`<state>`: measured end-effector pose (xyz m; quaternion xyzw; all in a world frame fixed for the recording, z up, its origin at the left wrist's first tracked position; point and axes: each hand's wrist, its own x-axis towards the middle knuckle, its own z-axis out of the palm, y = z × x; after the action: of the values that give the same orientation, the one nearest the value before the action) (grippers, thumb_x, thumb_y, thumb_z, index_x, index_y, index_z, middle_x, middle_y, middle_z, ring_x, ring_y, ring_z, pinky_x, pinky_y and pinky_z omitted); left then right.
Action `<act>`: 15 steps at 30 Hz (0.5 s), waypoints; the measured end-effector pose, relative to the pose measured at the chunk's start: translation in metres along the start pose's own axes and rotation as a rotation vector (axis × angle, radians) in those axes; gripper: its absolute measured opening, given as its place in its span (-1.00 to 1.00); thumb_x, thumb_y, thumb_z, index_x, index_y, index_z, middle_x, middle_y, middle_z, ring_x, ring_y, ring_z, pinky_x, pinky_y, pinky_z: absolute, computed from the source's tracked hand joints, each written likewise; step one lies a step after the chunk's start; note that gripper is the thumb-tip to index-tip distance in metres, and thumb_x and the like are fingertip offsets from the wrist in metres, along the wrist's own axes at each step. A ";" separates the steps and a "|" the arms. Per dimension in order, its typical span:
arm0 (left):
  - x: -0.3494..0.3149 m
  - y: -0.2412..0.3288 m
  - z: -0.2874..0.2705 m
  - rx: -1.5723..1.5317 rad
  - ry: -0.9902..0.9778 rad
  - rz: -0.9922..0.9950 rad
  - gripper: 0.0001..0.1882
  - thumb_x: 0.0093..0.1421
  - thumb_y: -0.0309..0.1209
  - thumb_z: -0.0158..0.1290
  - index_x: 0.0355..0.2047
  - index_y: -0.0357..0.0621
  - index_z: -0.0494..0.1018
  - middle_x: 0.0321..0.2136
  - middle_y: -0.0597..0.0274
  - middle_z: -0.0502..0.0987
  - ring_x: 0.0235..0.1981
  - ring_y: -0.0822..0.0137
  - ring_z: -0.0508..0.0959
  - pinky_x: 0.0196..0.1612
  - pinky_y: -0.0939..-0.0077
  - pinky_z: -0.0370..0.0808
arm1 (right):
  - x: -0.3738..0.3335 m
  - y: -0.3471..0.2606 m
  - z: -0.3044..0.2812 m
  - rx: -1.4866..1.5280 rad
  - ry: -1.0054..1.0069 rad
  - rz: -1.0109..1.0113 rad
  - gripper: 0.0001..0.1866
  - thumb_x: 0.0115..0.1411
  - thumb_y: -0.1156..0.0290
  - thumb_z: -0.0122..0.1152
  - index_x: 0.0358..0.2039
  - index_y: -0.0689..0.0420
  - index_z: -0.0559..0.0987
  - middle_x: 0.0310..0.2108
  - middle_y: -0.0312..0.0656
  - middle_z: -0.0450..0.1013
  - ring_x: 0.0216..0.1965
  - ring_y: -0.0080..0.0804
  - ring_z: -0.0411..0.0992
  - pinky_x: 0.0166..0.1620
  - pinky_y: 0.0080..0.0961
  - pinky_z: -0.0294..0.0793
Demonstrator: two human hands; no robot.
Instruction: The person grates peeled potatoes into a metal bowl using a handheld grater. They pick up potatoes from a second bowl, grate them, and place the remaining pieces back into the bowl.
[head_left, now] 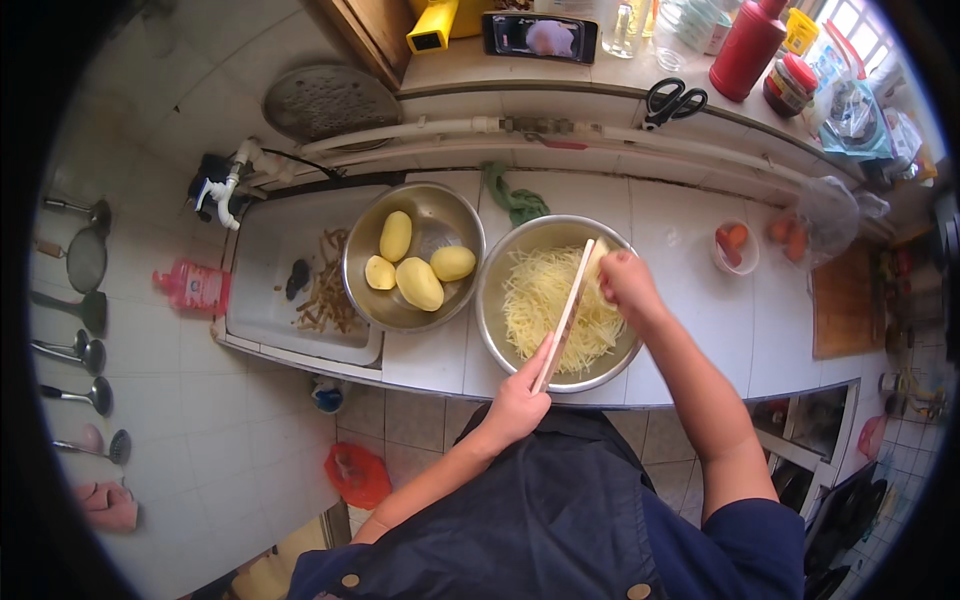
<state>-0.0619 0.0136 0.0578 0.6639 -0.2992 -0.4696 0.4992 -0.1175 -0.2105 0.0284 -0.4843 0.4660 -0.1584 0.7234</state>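
Potato (600,262) sits pinched in the right hand (627,283) against the grater (566,313), which the left hand (520,400) grips over the bowl (492,310) of shreds (540,305) — mid-grating, I'd say, next stroke wanting fingertips kept clear.

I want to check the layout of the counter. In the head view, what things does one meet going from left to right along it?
Sink → bowl of peeled potatoes → bowl of shredded potato → small cup → wooden cutting board.
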 end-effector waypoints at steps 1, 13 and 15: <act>-0.001 -0.009 0.002 -0.003 0.012 0.050 -0.22 -0.12 -0.69 -0.25 0.22 -0.02 0.05 0.07 0.12 0.30 -0.13 0.49 0.37 -0.09 0.74 0.27 | 0.013 -0.007 -0.014 0.056 -0.022 -0.007 -0.85 -0.01 0.48 -0.01 -0.68 0.14 0.36 -0.78 -0.34 0.25 -0.83 -0.62 0.15 -0.75 -0.66 0.10; 0.008 -0.007 -0.004 -0.250 0.079 0.056 -0.23 -0.11 -0.71 -0.27 0.22 -0.10 0.03 0.06 0.21 0.30 -0.04 0.53 0.32 -0.09 0.82 0.22 | -0.052 0.039 0.031 -0.320 -0.163 0.056 -0.87 -0.04 0.41 0.08 -0.58 0.18 0.37 -0.74 -0.33 0.29 -0.78 -0.62 0.22 -0.71 -0.64 0.19; 0.004 -0.011 -0.003 -0.178 0.044 0.026 -0.24 -0.11 -0.70 -0.26 0.21 -0.11 0.05 0.06 0.20 0.30 -0.02 0.51 0.31 -0.07 0.80 0.21 | -0.037 0.027 0.025 -0.152 -0.072 0.051 -0.89 -0.03 0.41 0.07 -0.60 0.14 0.38 -0.74 -0.36 0.28 -0.78 -0.64 0.19 -0.71 -0.66 0.15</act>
<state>-0.0582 0.0153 0.0469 0.6231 -0.2539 -0.4731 0.5688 -0.1219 -0.1585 0.0266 -0.5311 0.4624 -0.0866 0.7047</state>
